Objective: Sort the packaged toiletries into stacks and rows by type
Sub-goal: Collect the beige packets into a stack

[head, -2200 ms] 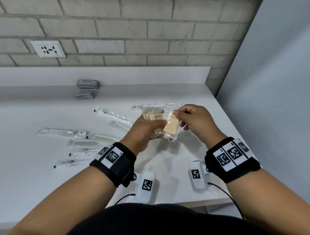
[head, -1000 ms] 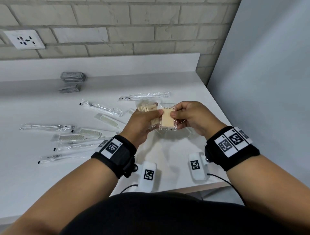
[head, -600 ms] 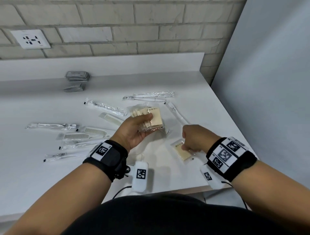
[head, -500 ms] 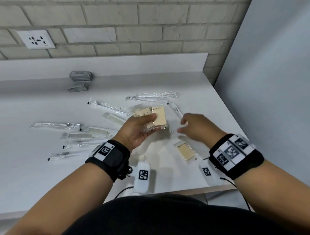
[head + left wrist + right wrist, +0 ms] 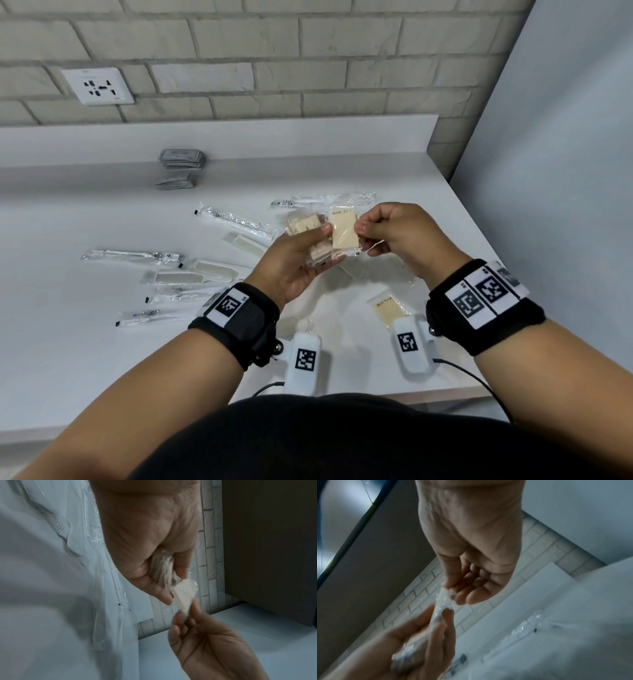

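Left hand (image 5: 291,263) grips a bundle of soap packets (image 5: 310,236) above the white table (image 5: 68,359), while the right hand (image 5: 400,236) pinches the top packet (image 5: 345,230) by its edge. Another soap packet (image 5: 388,308) lies near the right wrist. Combs (image 5: 178,277) and toothbrush packets (image 5: 233,219) sit left, grey sachet stacks (image 5: 181,159) far back.

Evenly lit head view with soft shadows, wide-angle bending at edges, dim bluish wrist views, motion-blurred, soft foreground.
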`<state>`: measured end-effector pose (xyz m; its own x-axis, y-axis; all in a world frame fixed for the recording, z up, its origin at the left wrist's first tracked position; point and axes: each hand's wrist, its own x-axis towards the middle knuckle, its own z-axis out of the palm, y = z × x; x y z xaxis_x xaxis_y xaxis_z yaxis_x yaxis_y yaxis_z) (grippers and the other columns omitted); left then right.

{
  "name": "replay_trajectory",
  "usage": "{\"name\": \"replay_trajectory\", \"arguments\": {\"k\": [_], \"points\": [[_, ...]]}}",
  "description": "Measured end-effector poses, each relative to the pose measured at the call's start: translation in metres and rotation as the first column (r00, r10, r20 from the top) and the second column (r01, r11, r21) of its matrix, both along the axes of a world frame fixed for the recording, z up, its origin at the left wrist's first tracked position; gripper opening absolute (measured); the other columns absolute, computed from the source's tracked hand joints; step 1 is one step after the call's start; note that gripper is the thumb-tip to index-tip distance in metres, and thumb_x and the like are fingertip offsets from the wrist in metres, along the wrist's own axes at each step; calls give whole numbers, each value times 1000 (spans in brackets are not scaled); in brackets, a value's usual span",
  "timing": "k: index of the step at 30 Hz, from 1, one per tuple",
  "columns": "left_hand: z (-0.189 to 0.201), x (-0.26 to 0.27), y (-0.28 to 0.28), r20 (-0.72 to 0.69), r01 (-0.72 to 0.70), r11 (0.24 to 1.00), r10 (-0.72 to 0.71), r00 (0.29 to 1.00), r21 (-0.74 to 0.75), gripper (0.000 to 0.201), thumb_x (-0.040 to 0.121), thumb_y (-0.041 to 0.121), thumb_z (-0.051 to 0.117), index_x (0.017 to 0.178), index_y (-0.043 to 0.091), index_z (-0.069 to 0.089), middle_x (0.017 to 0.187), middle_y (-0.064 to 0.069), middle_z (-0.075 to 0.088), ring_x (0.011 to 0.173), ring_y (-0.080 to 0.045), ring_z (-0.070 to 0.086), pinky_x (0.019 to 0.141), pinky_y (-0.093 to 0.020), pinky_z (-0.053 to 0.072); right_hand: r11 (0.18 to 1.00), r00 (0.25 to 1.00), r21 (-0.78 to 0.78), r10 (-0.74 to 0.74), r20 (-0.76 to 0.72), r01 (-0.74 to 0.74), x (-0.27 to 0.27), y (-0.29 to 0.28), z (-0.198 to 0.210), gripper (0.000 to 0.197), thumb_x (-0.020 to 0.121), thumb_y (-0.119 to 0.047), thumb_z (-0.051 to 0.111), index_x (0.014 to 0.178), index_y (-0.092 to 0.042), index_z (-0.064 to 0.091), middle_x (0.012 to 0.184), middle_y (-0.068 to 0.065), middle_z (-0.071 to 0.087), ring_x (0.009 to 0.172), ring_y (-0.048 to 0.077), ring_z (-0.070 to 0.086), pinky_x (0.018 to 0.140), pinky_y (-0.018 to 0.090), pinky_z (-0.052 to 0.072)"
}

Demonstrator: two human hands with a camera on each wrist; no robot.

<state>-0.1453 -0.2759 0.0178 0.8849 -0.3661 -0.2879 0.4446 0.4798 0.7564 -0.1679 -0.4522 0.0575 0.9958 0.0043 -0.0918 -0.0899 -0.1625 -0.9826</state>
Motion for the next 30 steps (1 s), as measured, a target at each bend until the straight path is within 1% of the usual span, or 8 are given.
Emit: {"name": "replay_trajectory", "arguments": {"k": [3,6,9,11,13,23,27,30], "points": [[-1,6,4,-40,-43,999,42,998,-29,11,89,16,61,98,11,62,94,-8,66,82,-22,68,66,-32,60,989,997,127,76,-8,-75,3,-11,11,10,86,-1,63,78,-6,63,63,6,63,56,17,60,56,27,52],[-1,8,6,-1,-18,1000,18,1000,-3,1,91,16,60,91,16,61,87,-3,67,80,-20,69,67,-32,59,997,998,-54,56,-39,-59,5,-17,6,9,85,-3,66,77,-7,64,64,6,65,58,18,61,57,28,51],[-1,7,2,95,33,996,-41,995,79,15,86,8,64,99,14,59,93,-5,68,82,-21,68,62,-29,59,997,994,-44,55,-93,-59,6,-16,-2,10,86,-2,65,77,-7,62,64,9,63,59,20,59,55,27,51],[-1,6,-3,154,27,985,-54,987,171,21,84,2,66,100,13,59,85,-3,69,76,-18,68,59,-27,58,998,992,13,59,-113,-58,6,-15,-3,11,87,-1,62,78,-6,59,64,10,61,57,19,58,54,26,51],[-1,7,-7,189,-10,973,-35,981,231,19,83,-2,66,92,14,61,74,0,68,68,-15,67,57,-25,57,998,993,53,40,-114,-34,7,-14,-6,11,88,0,62,79,-6,58,62,10,59,54,18,58,52,26,52],[-5,14,-12,155,39,967,-80,985,252,18,82,0,67,90,15,63,71,0,69,62,-13,65,58,-26,57,993,990,115,-21,-138,37,7,-16,-14,9,84,2,66,88,-5,60,62,9,59,53,18,58,51,27,55],[-6,13,-7,78,115,980,-129,989,162,16,85,2,64,96,14,60,79,-2,67,74,-19,68,64,-31,59,997,990,-14,-71,-120,69,5,-25,-12,11,83,-1,69,82,-8,61,61,7,59,52,16,56,50,27,52],[-10,14,3,-30,96,995,-97,995,-17,15,92,1,49,104,8,56,88,-9,63,87,-30,67,68,-40,60,959,979,-280,-30,-203,-29,-3,-44,-13,12,80,-1,71,78,-9,62,60,8,59,50,16,55,49,27,49]]}}
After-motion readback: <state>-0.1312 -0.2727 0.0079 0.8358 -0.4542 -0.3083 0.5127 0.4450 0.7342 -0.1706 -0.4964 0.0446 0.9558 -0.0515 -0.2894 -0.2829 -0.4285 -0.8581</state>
